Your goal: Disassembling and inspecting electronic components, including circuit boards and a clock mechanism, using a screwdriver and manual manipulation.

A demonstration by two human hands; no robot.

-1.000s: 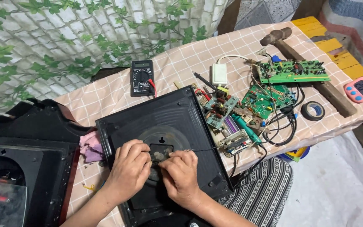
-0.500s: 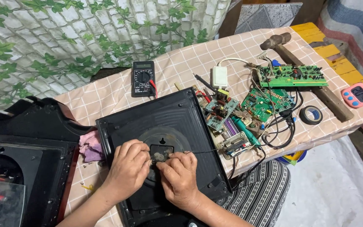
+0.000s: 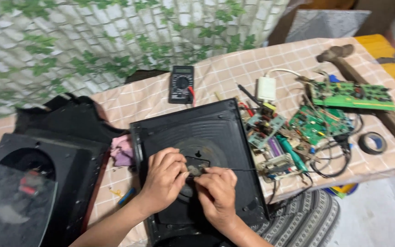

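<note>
Head view showed both hands, left hand and right hand, pinching a small, probably fragile part at the stiff black casing's center.

The black housing under the hands looks like matt plastic, moulded with fine ridges and dusted grey in spots, and the bench wears a checked cloth in pink and cream, soft and slightly creased. The circuit boards are green laminate studded with shiny metal and coloured plastic parts. The hammer has a dull metal head on a rough wooden handle, and the tape roll is glossy black.
</note>
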